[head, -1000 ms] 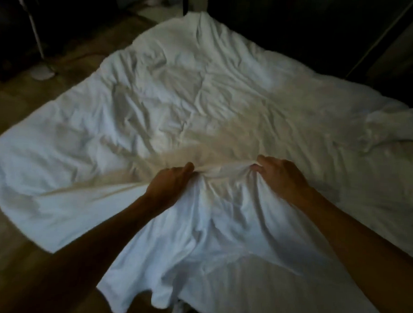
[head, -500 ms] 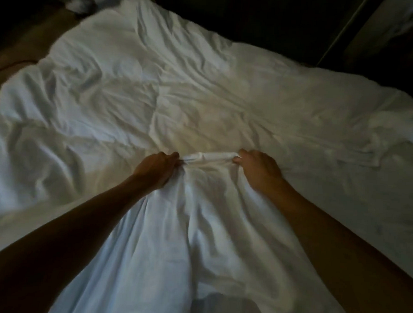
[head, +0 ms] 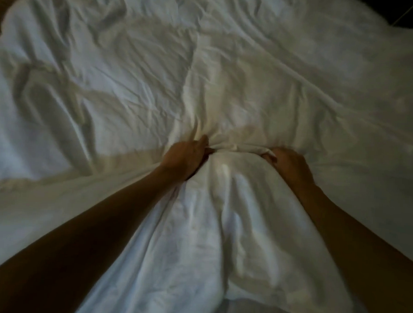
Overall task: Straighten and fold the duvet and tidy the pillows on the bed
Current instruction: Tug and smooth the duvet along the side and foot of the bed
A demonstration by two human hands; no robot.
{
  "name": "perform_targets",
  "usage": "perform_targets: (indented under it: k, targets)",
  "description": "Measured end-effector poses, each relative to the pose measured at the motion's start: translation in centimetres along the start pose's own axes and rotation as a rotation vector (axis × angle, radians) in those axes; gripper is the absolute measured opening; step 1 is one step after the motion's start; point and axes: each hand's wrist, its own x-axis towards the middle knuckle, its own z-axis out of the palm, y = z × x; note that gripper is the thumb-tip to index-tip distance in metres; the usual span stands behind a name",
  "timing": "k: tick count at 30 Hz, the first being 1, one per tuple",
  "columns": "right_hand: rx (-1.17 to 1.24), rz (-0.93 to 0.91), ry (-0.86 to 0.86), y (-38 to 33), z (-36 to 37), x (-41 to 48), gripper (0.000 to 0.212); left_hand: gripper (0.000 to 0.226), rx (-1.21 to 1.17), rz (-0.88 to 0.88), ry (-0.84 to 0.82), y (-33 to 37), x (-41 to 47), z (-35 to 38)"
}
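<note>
White duvet (head: pixel 137 87) fills the dim view, wrinkled, spread flat. Left hand (head: pixel 185 159) at duvet centre, fingers curled tight on a bunched fold. Right hand (head: pixel 289 166) just right of it, fingers pinching the same fold. Fabric between hands taut; both forearms lie over the near part.

The duvet (head: pixel 137 87) lay spread across nearly the whole view. On it, near its middle, the left hand (head: pixel 185 159) sat just left of a bunched fold (head: pixel 239 148), and the right hand (head: pixel 289 166) just right of it, both touching it. Behind the fold the duvet stretched away; before it, a drawn-up part ran toward the person.
</note>
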Motion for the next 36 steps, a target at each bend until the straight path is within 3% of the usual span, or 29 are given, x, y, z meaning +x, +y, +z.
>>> perform_targets:
  k: [4,8,13,17,21,23,26,30,33,36]
  targets:
    - [0.108,-0.035,0.125,-5.6,-1.5,-2.8,0.054,0.043,-0.024,0.001,0.110,-0.3,-5.3,-3.4]
    - [0.070,-0.346,0.078,-14.3,-0.3,-7.1,0.054,0.049,0.067,-0.043,0.153,-1.7,-14.7,-6.2]
    - [-0.323,-0.770,-0.005,-24.3,3.8,-14.2,0.087,0.078,0.159,-0.094,0.195,-3.1,-29.0,-6.2]
    - [-0.500,-0.815,-0.021,-27.7,7.5,-19.2,0.109,0.086,0.300,-0.238,0.143,-5.9,-37.4,-4.3]
    - [-0.463,-0.830,0.159,-30.4,9.5,-21.3,0.088,0.085,0.321,-0.460,0.132,-11.8,-43.0,-4.4]
    - [-0.433,-0.857,0.204,-32.7,10.3,-22.5,0.077,0.073,0.323,-0.513,0.093,-14.0,-45.2,-4.9]
    - [-0.368,-0.858,0.210,-36.6,11.7,-24.5,0.069,0.037,0.256,-0.488,0.111,-15.5,-47.0,-5.9]
    - [-0.194,-0.853,0.255,-40.2,11.6,-25.8,0.040,0.030,0.004,-0.524,0.325,-16.9,-47.7,-8.7]
    - [-0.086,-0.844,0.241,-42.7,9.7,-26.6,0.027,0.020,-0.095,-0.508,0.349,-18.8,-48.4,-12.1]
    - [-0.083,-0.806,0.248,-46.0,6.4,-25.3,0.028,0.025,-0.117,-0.387,0.343,-21.1,-47.8,-17.3]
